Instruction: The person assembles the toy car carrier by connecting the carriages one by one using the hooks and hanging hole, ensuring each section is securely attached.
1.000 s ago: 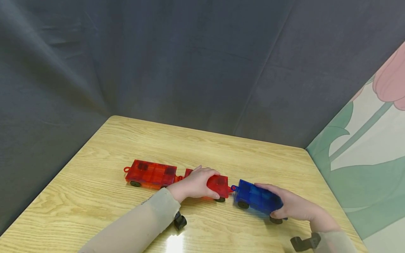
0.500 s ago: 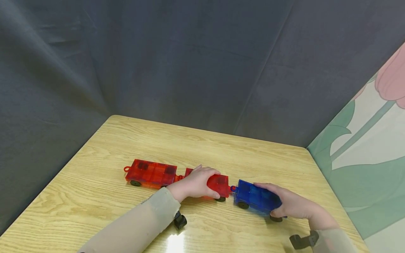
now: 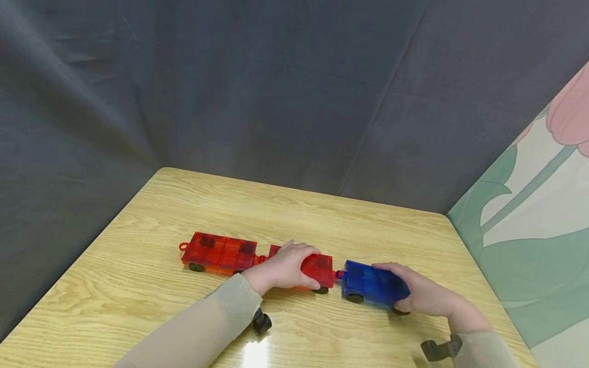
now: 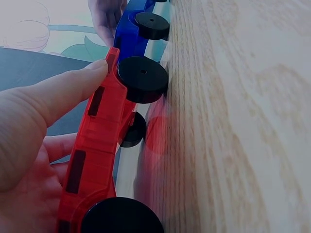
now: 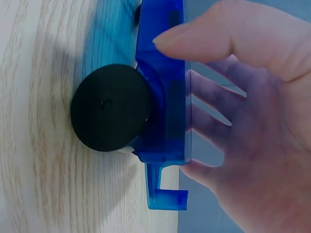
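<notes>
Three toy train cars of see-through plastic with black wheels stand in a row on the table. My left hand (image 3: 286, 267) grips the middle red train car (image 3: 318, 270) across its top, thumb on the near side in the left wrist view. Behind it sits another red train car (image 3: 221, 252), linked to it by a small coupling (image 3: 262, 259). My right hand (image 3: 425, 293) holds the blue train car (image 3: 374, 282) by its right end, its thumb on the near side. The blue car's ring (image 3: 339, 274) meets the red car's hook; whether it is fully seated I cannot tell.
The wooden table (image 3: 276, 214) has a far edge against a dark grey cloth (image 3: 276, 102). A flower-patterned curtain (image 3: 543, 220) hangs along the right side. Black wrist straps with mounts (image 3: 262, 322) sit on both forearms.
My right hand has swung the blue train car's right end away from me, more in line with the red ones. Its ring has shifted slightly at the red hook. My left hand stays put.
</notes>
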`<state>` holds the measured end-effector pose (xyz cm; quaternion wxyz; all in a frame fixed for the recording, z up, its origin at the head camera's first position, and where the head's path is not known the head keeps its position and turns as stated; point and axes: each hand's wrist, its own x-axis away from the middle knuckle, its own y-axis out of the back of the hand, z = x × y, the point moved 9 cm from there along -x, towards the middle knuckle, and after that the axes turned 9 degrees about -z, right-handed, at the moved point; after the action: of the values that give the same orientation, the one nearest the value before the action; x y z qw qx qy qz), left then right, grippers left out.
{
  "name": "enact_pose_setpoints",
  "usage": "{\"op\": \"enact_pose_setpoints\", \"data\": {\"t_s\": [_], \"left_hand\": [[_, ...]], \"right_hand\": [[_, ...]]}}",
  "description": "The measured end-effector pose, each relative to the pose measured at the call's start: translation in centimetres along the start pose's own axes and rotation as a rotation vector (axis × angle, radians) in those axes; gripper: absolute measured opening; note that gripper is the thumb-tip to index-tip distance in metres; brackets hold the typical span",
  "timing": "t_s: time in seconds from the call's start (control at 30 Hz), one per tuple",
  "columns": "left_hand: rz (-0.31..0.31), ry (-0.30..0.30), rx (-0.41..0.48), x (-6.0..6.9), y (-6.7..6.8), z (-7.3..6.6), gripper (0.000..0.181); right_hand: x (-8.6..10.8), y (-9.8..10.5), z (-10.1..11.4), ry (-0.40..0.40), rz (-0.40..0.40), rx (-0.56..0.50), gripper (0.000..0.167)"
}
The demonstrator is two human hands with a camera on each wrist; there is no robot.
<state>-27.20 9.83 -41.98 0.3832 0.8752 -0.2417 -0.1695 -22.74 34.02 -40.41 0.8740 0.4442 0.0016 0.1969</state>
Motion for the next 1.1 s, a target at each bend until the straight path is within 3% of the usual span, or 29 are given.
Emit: {"op": "enact_pose_setpoints", "data": {"t_s": [0.33, 0.83, 0.97, 1.1], "left_hand": [[0.005, 0.012, 0.002, 0.2, 0.0, -0.2, 0.075], [0.023, -0.007, -0.026, -0.3, -0.3, -0.5, 0.078], [0.017, -0.027, -0.026, -0.1, 0.8, -0.6, 0.084], [-0.022, -0.046, -0.024, 0.4, 3.4, -0.7, 0.087]], "right_hand": [[0.2, -0.1, 0.5, 0.058, -0.014, 0.042, 0.087], [0.3, -0.2, 0.3, 0.046, -0.020, 0.052, 0.089], [0.5, 0.3, 0.9, 0.050, -0.025, 0.051, 0.086], [0.6, 1.6, 2.9, 0.147, -0.069, 0.075, 0.079]]}}
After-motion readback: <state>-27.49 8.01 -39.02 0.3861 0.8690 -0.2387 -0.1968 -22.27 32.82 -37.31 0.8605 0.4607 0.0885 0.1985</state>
